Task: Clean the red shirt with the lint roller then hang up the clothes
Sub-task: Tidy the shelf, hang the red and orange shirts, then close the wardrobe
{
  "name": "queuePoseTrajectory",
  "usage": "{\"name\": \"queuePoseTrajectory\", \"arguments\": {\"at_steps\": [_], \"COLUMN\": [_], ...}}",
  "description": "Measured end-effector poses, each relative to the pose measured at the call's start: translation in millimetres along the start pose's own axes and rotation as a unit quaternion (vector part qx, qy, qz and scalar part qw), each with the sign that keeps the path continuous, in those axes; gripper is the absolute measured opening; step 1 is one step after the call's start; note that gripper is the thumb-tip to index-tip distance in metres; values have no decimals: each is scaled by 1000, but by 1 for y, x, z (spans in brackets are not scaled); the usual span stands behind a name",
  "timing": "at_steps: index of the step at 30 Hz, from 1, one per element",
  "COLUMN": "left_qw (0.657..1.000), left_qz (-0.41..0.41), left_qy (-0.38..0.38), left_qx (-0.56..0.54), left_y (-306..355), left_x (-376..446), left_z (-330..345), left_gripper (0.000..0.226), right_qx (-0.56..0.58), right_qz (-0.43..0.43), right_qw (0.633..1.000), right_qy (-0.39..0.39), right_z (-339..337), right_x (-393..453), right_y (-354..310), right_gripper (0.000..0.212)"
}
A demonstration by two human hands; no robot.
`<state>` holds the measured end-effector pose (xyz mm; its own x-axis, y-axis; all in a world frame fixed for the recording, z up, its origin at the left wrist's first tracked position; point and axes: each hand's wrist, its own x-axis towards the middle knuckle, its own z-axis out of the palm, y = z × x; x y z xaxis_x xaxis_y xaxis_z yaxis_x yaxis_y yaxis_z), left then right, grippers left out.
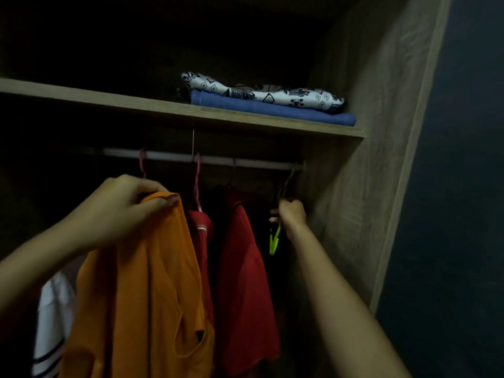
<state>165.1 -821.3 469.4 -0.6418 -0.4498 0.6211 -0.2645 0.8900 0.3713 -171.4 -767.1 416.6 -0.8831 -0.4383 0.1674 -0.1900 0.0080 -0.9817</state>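
Red shirt (245, 268), creased, on rail

**Cloth, wood grain and plastic in a wardrobe**

Matt, wood-grain shelf (136, 103). Above it, folded cloth: a smooth blue piece (272, 109) under a printed white one (261, 91). Below it, a pale smooth rail (169, 155), a soft matt orange garment (141, 282), red shirts (245, 268) and a glossy green plastic hanger (275, 241).

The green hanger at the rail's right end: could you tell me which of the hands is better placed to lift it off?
The right hand: it already grips the green hanger under the rail, while the left hand is occupied holding the orange shirt.
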Motion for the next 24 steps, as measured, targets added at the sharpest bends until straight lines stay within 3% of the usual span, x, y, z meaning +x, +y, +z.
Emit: {"name": "queuePoseTrajectory", "arguments": {"at_steps": [4, 8, 11, 14, 17, 24], "left_qw": [1000, 1000, 1000, 1000, 1000, 1000], "left_qz": [-8, -26, -26, -25, -14, -21], "left_qy": [1, 2, -4, -3, -12, -14], "left_qx": [-4, -11, -15, -18, -19, -9], "left_y": [-5, -6, -4, 0, 1, -1], "left_x": [-3, -4, -7, -10, -13, -30], "left_z": [-2, -2, -3, -3, -5, -11], "left_gripper": [16, 15, 14, 15, 15, 14], "right_qx": [106, 165, 121, 29, -14, 143], "right_qz": [35, 42, 11, -50, -85, -133], "right_qw": [993, 985, 992, 998, 996, 976], "right_qy": [-45, -43, -20, -1, -33, -102], "right_z": [7, 11, 12, 13, 12, 11], "right_x": [15, 16, 3, -19, -49, -117], "right_y": [-7, -18, -32, -38, -41, -35], "right_gripper": [16, 24, 11, 33, 25, 33]}}
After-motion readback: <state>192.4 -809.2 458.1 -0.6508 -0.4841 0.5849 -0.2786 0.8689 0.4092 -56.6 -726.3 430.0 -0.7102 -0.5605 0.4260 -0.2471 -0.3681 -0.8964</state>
